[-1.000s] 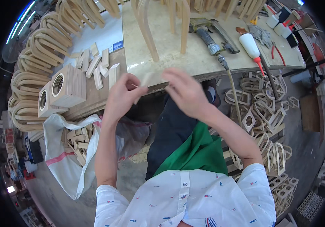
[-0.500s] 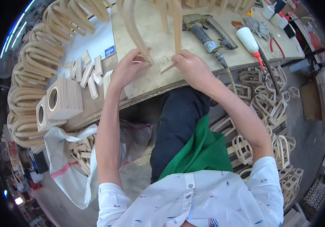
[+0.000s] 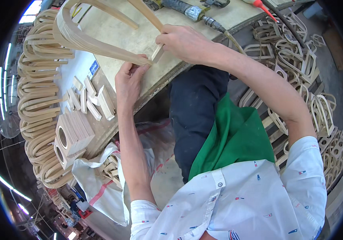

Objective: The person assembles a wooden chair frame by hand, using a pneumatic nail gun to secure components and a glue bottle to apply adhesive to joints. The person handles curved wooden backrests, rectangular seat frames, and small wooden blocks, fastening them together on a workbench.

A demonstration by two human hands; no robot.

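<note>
A bent, U-shaped wooden frame (image 3: pixel 95 45) with pale laminated legs stands tilted over the bench. My left hand (image 3: pixel 128 83) is closed, thumb and fingers pinching the near leg at its end. A short wooden strip (image 3: pixel 158 53) sticks out below the fingers of my right hand (image 3: pixel 187 43), its tip close to that leg's end; I cannot tell if they touch. My right hand is closed on the strip, and another wooden leg (image 3: pixel 149 15) comes down to its fingertips. The underside of this grip is hidden.
Loose wooden strips (image 3: pixel 92 99) lie on the bench (image 3: pixel 129 45) by a stack of blocks with round holes (image 3: pixel 75 134). Bent frames (image 3: pixel 39 102) line the left edge. A grimy air tool with hose (image 3: pixel 193 13) lies beyond my right hand. A white sack (image 3: pixel 95 174) holds offcuts; wooden frames (image 3: pixel 299 76) pile up at right.
The curved frame has tipped over toward the left, its bend now in view. My right hand has brought the strip up close to the leg end in my left hand. The view has shifted.
</note>
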